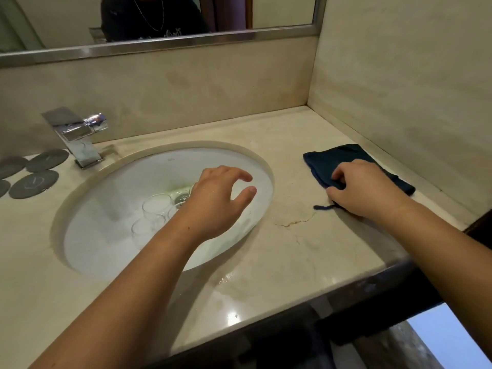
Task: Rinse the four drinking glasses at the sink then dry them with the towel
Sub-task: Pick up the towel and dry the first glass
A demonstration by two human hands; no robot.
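Several clear glasses point(157, 206) lie on their sides in the white sink point(111, 187), bunched near the drain point(182, 195). Two show plainly, a third shows in part, and the left forearm covers the rest, so I cannot tell the full count.

The left grip point(218, 198) hovers over the right half of the sink, above the glasses. It is wide, with fingers and thumb spread in a loose curve, and it holds nothing. Its skin looks wet.

The dark blue towel point(335, 158) lies folded on the desk point(292, 249), right of the sink and near the side wall. The right grip point(364, 187) rests on the towel's near edge, with fingers curled down into the cloth and thumb tucked at the fold, holding the towel. A loose thread point(323, 207) trails from the towel to the left of that grip.

The desk is pale stone with a brownish crack point(295, 222) between sink and towel. Water drops point(229, 278) shine at the sink's near rim. A chrome tap point(80, 134) stands at the far left of the sink, and no water runs from it. Grey round coasters point(34, 183) lie left of the tap. A mirror point(279, 9) hangs on the far wall.
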